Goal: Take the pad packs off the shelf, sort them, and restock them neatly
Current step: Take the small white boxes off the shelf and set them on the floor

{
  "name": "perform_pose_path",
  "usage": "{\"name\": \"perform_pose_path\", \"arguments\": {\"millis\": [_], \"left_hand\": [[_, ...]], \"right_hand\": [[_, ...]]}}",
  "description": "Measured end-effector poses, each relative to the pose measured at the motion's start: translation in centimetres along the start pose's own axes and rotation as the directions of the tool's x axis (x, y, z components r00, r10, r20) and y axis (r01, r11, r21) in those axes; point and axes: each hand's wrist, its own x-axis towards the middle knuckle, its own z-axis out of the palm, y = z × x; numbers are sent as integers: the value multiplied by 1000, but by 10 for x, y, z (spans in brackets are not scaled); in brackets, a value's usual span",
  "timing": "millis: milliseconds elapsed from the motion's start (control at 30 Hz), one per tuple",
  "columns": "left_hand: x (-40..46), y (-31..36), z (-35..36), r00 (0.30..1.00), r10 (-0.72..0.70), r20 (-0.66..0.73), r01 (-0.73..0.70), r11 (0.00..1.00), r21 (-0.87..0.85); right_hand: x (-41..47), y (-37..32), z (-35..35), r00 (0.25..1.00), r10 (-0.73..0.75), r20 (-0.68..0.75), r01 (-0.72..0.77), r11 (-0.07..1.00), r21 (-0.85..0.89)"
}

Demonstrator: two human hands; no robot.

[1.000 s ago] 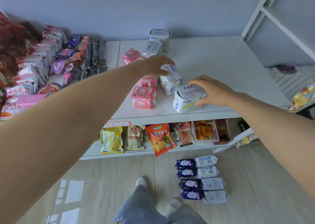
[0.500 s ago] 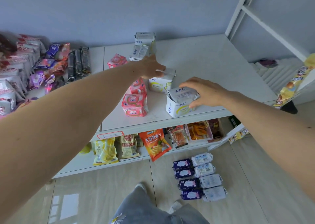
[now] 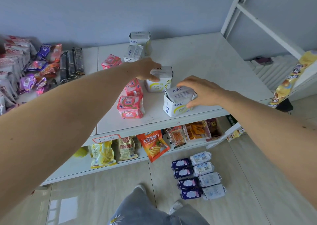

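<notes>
Head view, centre frame: our left hand [image 3: 148, 69] clasps one white ABC pad pack [image 3: 160, 79]; our right hand [image 3: 199, 92] grips another ABC pack [image 3: 178, 101] at the shelf [image 3: 205, 62] edge.

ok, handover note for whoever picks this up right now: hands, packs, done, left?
Left hand: on the middle ABC pack, fingers curled over it.
Right hand: gripping the front ABC pack near the shelf edge.
On the shelf: two more ABC packs at the back, pink packs in a loose line.
Done: eight blue and white packs sorted in two columns on the floor.
Left: pull the ABC and pink packs, sort, restock.
</notes>
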Motion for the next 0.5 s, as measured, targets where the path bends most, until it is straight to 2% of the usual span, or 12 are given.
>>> {"name": "perform_pose_path", "arguments": {"millis": [167, 500], "left_hand": [[0, 3, 9, 998, -57, 14, 57, 997, -46], [-23, 29, -1, 983, -140, -122, 111, 969, -221]], "right_hand": [[-1, -1, 1, 999, 29, 21, -30, 999, 30], [-23, 1, -10, 999, 24, -36, -21, 998, 65]]}}
